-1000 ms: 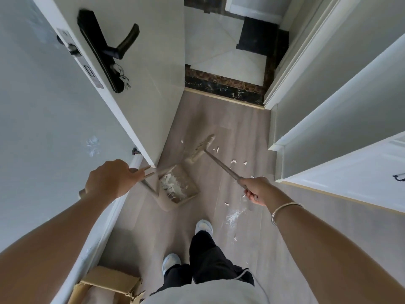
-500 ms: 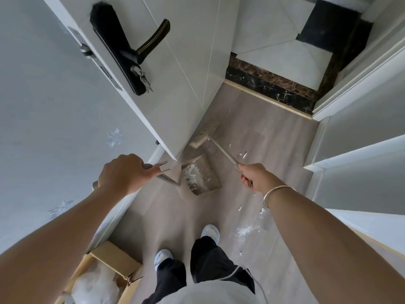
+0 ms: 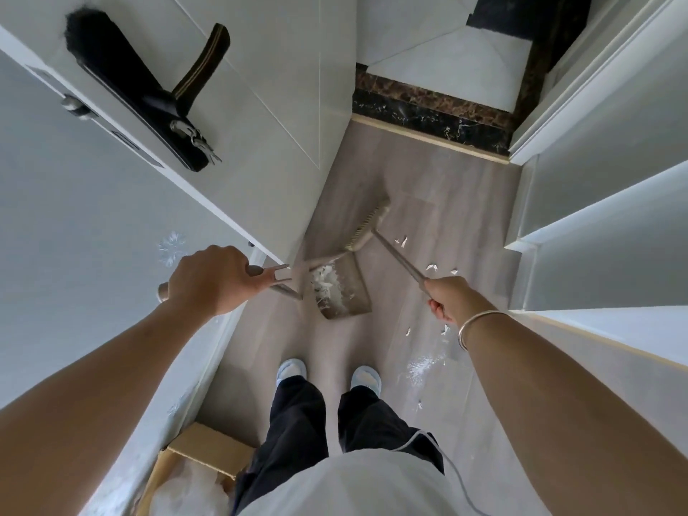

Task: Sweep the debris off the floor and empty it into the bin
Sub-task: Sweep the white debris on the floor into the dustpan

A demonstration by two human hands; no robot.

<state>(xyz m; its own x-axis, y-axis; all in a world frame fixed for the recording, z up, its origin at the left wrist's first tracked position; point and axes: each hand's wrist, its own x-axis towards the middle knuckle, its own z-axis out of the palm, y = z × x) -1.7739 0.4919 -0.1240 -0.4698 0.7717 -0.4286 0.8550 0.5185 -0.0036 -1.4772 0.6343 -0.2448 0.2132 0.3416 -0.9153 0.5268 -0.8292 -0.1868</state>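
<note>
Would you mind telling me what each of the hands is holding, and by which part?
The left hand grips the dustpan by the upper end of its long handle; the right hand grips the broom by its stick.

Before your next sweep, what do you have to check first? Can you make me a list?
1. Left grip: ok, the left hand holds the dustpan by its handle.
2. Right grip: ok, the right hand holds the broom by its stick.
3. Dustpan flat on the floor: cannot tell.
4. Load inside: ok, a white pile lies in the dustpan.
5. Floor clean: not ok, white scraps and a powder patch lie right of the dustpan.
6. Somewhere to empty it: cannot tell, only a cardboard box shows near the left foot.
</note>
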